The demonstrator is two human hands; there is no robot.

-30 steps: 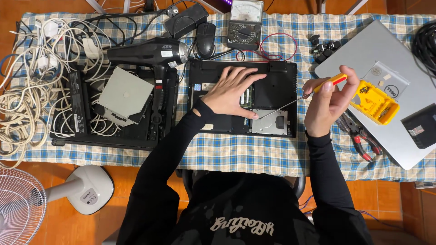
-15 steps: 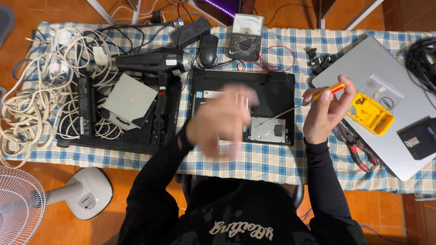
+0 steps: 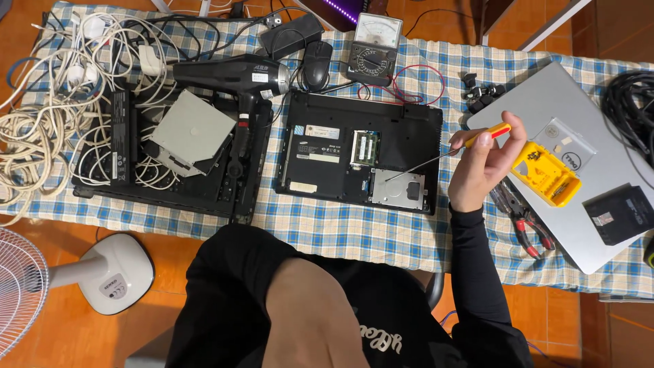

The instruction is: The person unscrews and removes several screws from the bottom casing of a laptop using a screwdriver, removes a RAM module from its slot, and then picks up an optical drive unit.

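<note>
The fingers of the right hand (image 3: 480, 163) are curled and clamped on the red-and-yellow handle of a slim screwdriver (image 3: 446, 151), thumb pressed along the grip. The shaft slants down and left from the hand, and its tip rests on the silver hard drive (image 3: 398, 189) seated in the lower right bay of the upturned black laptop (image 3: 357, 151). That laptop lies bottom-up on the blue checked tablecloth (image 3: 354, 228), with a memory slot exposed just above the drive. The left hand is drawn back toward the body; only the left forearm (image 3: 310, 320) shows at the lower edge of the view, so the state of its fingers cannot be told. Just right of the right hand lies a closed silver laptop (image 3: 579, 204), bearing a yellow bit case (image 3: 545, 174) and a small black flat device (image 3: 623, 212). Red-handled pliers (image 3: 523, 219) lie on the cloth beside the right wrist. Left of the opened laptop sits a second dismantled black chassis (image 3: 122, 146) holding a grey optical drive (image 3: 191, 133), with a black hair dryer (image 3: 235, 78) across it. An analogue multimeter (image 3: 373, 51), a black mouse (image 3: 317, 56) and tangled white cables (image 3: 41, 129) occupy the far and left parts of the table. A white fan base (image 3: 112, 272) stands on the floor.
</note>
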